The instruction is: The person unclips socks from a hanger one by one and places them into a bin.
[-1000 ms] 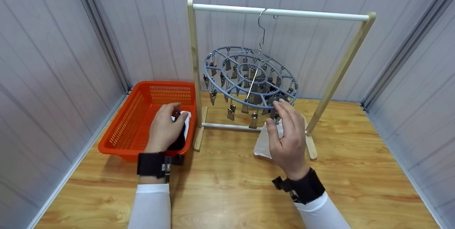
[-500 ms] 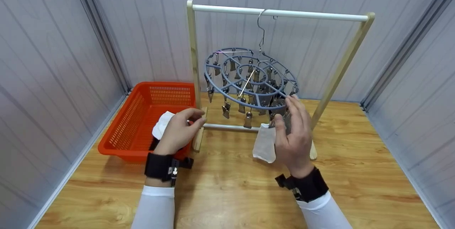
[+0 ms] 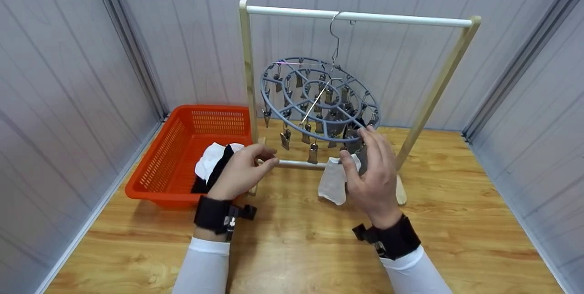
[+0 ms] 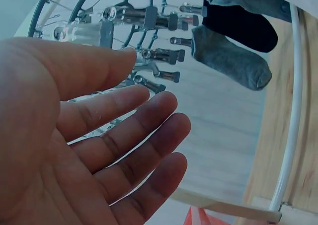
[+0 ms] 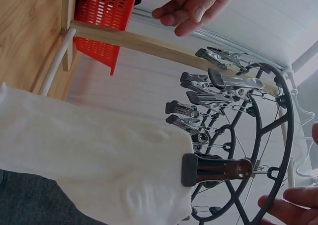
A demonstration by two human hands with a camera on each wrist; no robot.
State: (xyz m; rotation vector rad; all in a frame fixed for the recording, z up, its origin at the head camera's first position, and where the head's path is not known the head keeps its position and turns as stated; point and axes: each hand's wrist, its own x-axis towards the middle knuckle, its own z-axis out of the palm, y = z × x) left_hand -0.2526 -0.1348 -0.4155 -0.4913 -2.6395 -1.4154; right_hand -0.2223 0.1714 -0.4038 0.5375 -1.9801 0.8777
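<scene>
In the head view my left hand (image 3: 248,166) hovers between the basket and the hanger, fingers relaxed and holding nothing. Its bare palm faces the left wrist view. My right hand (image 3: 373,175) is raised at the hanger's near right edge, its fingers (image 5: 290,212) right at the ring, thumb apart. A round blue-grey clip hanger (image 3: 335,139) tilts down toward that hand. From one of its clips (image 5: 218,169) hangs a white sock (image 5: 99,150), just left of my right hand. Grey socks (image 4: 228,58) and a black sock (image 4: 238,26) hang from other clips.
An orange basket (image 3: 146,189) at left holds a white cloth item (image 3: 211,159) and a black one (image 3: 221,166). The hanger hooks over the white bar (image 3: 410,19) of a wooden-legged rack (image 3: 433,97) on the wood-grain table (image 3: 292,239). Panelled walls (image 3: 191,34) stand around.
My left hand has moved right, out of the basket, uncovering the white and black items there. The hanger has turned slightly and the white sock has swung a little left. My right hand barely shifted.
</scene>
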